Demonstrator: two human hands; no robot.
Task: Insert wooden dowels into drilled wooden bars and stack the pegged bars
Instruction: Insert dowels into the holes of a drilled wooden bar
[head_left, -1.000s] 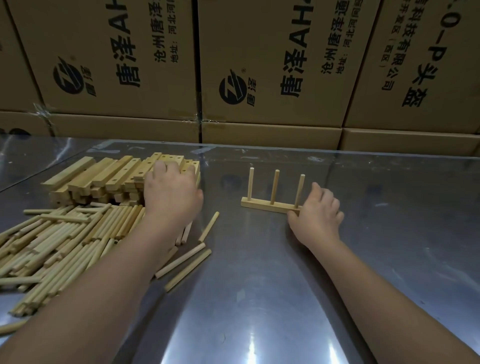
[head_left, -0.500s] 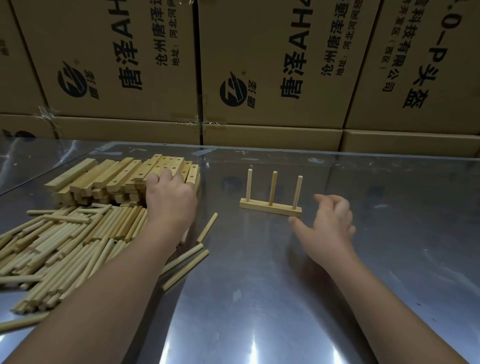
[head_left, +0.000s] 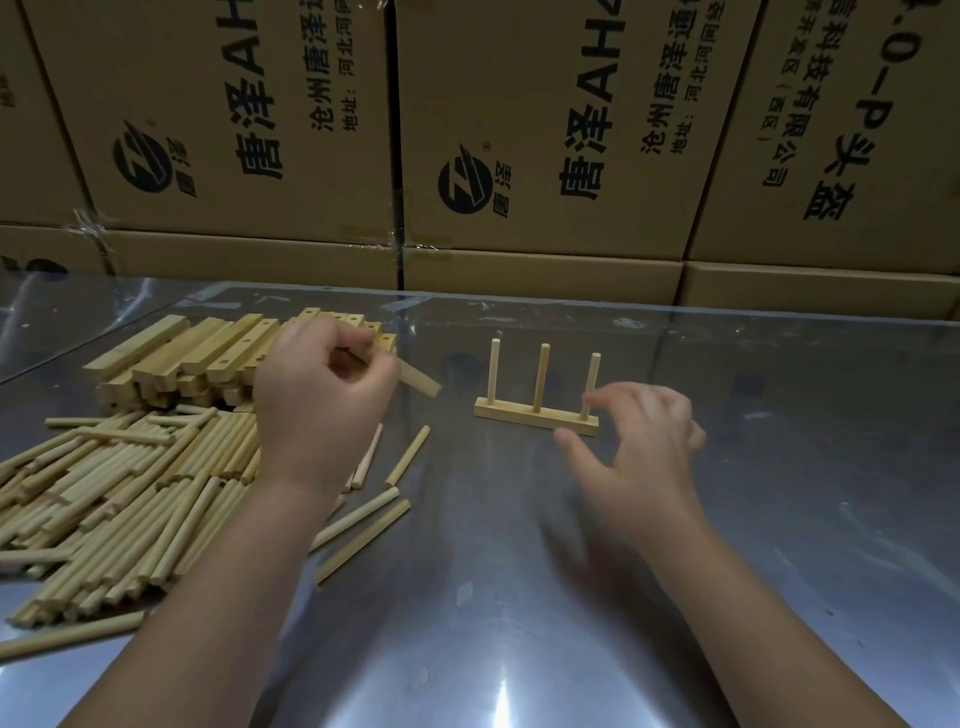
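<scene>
A pegged bar (head_left: 535, 419) with three upright dowels stands on the steel table right of centre. My right hand (head_left: 644, 447) hovers just in front of its right end, fingers spread and relaxed, holding nothing. My left hand (head_left: 324, 400) grips a drilled wooden bar (head_left: 418, 382) lifted off the stack of bars (head_left: 208, 358) at the back left; the bar's end pokes out to the right of the fist. A heap of loose dowels (head_left: 114, 493) lies at the left, partly hidden by my left forearm.
Stray dowels (head_left: 363, 530) lie between the heap and the table's middle. Printed cardboard boxes (head_left: 519, 130) form a wall along the far edge of the shiny steel table (head_left: 519, 623).
My left hand curled round a bar on the stack and raised it. My right hand let go of the pegged bar and drew back toward me.
</scene>
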